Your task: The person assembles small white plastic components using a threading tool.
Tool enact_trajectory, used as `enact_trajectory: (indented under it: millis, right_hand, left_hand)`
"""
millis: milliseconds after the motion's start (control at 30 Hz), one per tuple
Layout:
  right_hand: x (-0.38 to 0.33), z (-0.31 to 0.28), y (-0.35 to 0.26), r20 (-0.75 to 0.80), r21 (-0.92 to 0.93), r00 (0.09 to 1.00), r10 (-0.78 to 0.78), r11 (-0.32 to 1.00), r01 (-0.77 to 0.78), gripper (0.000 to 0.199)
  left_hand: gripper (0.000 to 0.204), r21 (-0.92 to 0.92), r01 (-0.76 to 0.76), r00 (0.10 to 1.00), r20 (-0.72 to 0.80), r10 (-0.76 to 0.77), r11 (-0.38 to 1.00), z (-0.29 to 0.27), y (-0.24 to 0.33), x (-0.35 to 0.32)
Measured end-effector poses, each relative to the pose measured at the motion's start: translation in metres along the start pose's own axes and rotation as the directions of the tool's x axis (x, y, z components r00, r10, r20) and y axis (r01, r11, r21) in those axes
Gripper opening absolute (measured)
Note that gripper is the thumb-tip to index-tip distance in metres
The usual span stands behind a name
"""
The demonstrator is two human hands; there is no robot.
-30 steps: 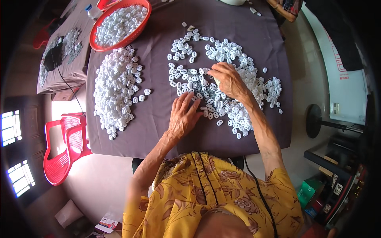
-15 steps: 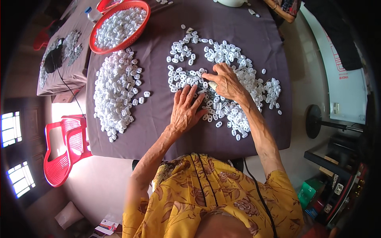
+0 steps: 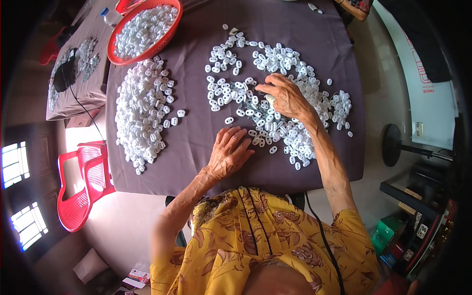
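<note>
Small white oval plastic pieces with two holes (image 3: 300,132) lie in a loose spread on the dark tablecloth (image 3: 194,147). My right hand (image 3: 287,98) is over the middle of that spread, index and middle fingers stretched out toward the pieces. Something pale, perhaps a finger wrap, shows at its thumb side (image 3: 270,100). Thin dark scraps (image 3: 250,107) lie among the pieces beside it. My left hand (image 3: 227,155) rests on the cloth at the near side of the spread, its fingers slightly bent and holding nothing visible.
A long heap of white pieces (image 3: 142,110) lies at the left. Behind it stands a red basket (image 3: 178,29) full of similar pieces, beside a blue-capped bottle (image 3: 110,17). Another person's arm (image 3: 354,9) shows at the far right. A red chair (image 3: 73,209) stands left.
My left hand has drawn back toward me, away from the pieces, and its fingers are closer together. My right hand has shifted slightly right. More dark scraps are now visible between the hands.
</note>
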State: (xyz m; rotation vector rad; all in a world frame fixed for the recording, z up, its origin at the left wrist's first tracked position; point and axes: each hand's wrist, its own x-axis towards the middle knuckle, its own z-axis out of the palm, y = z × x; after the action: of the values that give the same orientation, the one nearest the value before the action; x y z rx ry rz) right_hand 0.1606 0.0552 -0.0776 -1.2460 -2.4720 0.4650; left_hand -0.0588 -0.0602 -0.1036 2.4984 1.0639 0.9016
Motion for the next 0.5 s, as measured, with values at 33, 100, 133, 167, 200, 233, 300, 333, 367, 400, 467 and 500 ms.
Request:
enact_trajectory:
  millis: [33,100,133,167,200,233,300,333,367,400,467,500]
  right_hand:
    - [0.001,0.000,0.001,0.013,0.008,1.000,-0.001,1.000,0.001,0.044]
    - [0.001,-0.003,0.002,0.023,0.015,1.000,0.009,1.000,-0.009,0.043]
    - [0.002,-0.005,0.001,0.035,-0.007,0.999,0.001,1.000,0.000,0.042]
    - [0.003,-0.005,-0.002,0.049,-0.024,0.999,-0.010,1.000,0.011,0.041]
    - [0.001,-0.001,0.001,0.049,-0.023,0.999,0.004,1.000,-0.003,0.041]
    - [0.000,0.006,0.006,-0.059,-0.010,0.997,-0.054,0.999,0.054,0.034]
    - [0.001,0.009,0.010,-0.158,-0.002,0.979,-0.126,0.992,0.127,0.026]
    - [0.000,0.009,0.011,-0.162,-0.003,0.979,-0.122,0.992,0.123,0.026]
    - [0.000,0.009,0.012,-0.181,0.001,0.975,-0.131,0.991,0.134,0.025]
    - [0.000,0.009,0.012,-0.201,0.006,0.970,-0.140,0.990,0.144,0.024]
    - [0.001,0.002,0.010,-0.087,0.008,0.994,-0.068,0.998,0.069,0.030]
    - [0.000,0.000,0.008,0.032,0.002,0.999,0.001,1.000,-0.001,0.036]
  left_hand:
    - [0.033,-0.001,-0.003,1.000,0.002,0.003,1.000,0.000,-0.001,0.002]
    - [0.035,0.044,0.030,1.000,0.010,-0.030,0.999,-0.001,-0.002,0.009]
    - [0.035,0.039,0.023,1.000,0.014,-0.024,0.999,0.000,-0.007,0.013]
    - [0.037,0.086,0.067,0.998,-0.024,-0.065,0.994,-0.002,-0.013,0.017]
    - [0.039,0.125,0.109,0.993,-0.060,-0.102,0.986,0.001,-0.022,0.024]
    - [0.040,0.141,0.157,0.985,-0.101,-0.143,0.978,0.002,-0.029,0.031]
    - [0.039,0.146,0.165,0.981,-0.131,-0.146,0.975,0.000,-0.030,0.037]
    - [0.039,0.133,0.154,0.982,-0.129,-0.137,0.979,0.000,-0.026,0.040]
    - [0.040,0.103,0.110,0.990,-0.104,-0.099,0.989,0.003,-0.021,0.039]
    - [0.042,0.072,0.067,0.995,-0.081,-0.061,0.995,0.006,-0.015,0.038]
    - [0.047,0.027,0.043,0.999,-0.014,-0.043,0.999,0.009,-0.003,0.038]
    - [0.048,0.022,0.020,0.999,0.034,-0.021,1.000,0.009,0.002,0.040]
